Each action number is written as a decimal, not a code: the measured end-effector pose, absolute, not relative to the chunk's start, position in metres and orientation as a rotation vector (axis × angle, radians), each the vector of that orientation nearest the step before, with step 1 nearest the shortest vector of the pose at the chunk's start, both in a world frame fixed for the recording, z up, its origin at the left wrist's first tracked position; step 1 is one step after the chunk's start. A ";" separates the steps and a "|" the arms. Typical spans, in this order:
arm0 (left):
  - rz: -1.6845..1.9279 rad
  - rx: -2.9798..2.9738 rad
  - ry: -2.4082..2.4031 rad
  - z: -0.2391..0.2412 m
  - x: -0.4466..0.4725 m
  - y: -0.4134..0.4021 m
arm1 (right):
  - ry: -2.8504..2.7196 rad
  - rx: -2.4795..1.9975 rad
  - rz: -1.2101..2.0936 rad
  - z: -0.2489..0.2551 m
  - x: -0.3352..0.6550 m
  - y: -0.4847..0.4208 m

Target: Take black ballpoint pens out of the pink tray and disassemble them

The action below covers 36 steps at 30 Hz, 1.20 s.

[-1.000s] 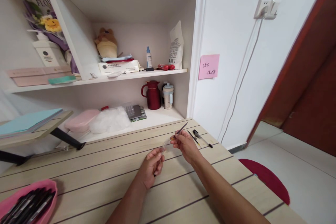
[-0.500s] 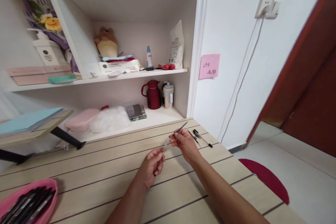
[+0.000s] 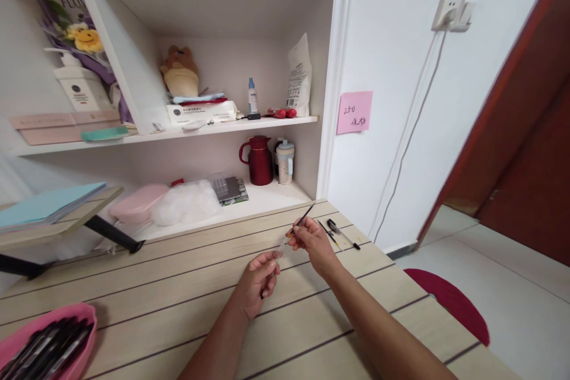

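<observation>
My left hand [image 3: 258, 282] hovers over the wooden table [image 3: 178, 297], fingers closed on a clear pen barrel [image 3: 279, 247] that points up and right. My right hand [image 3: 314, 241] pinches a thin dark pen refill [image 3: 305, 216] whose lower end meets the barrel's open end. The two hands are close together above the table's middle. Loose pen parts [image 3: 341, 233] lie on the table just right of my right hand.
A pink tray [image 3: 44, 344] holding several black pens sits at the front left. Shelves behind hold a red jug [image 3: 259, 160], a cup, a pink case [image 3: 138, 203] and a plastic bag. A red stool [image 3: 449, 303] stands right of the table.
My right hand has lifted slightly, tipping the refill a little steeper. The left hand with the barrel has barely moved.
</observation>
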<state>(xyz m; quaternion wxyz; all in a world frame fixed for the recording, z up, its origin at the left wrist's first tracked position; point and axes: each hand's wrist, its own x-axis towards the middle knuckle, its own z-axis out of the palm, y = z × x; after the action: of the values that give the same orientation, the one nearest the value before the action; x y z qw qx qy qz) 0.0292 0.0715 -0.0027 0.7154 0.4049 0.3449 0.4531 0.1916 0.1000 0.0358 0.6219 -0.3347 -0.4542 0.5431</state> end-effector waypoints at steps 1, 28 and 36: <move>1.000 0.902 0.768 -0.003 0.029 0.071 | -1.073 -0.787 1.229 0.037 0.192 0.100; 1.024 0.885 0.778 0.000 0.032 0.069 | -1.243 -0.937 1.083 0.032 0.180 0.095; 1.024 0.886 0.769 0.000 0.031 0.070 | -1.186 -0.941 1.137 0.033 0.183 0.094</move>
<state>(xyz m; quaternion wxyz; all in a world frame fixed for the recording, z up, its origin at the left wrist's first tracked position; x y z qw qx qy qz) 0.0315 0.0702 -0.0002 0.7120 0.3995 0.3468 0.4617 0.1825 0.0937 0.0328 0.5842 -0.4034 -0.5085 0.4873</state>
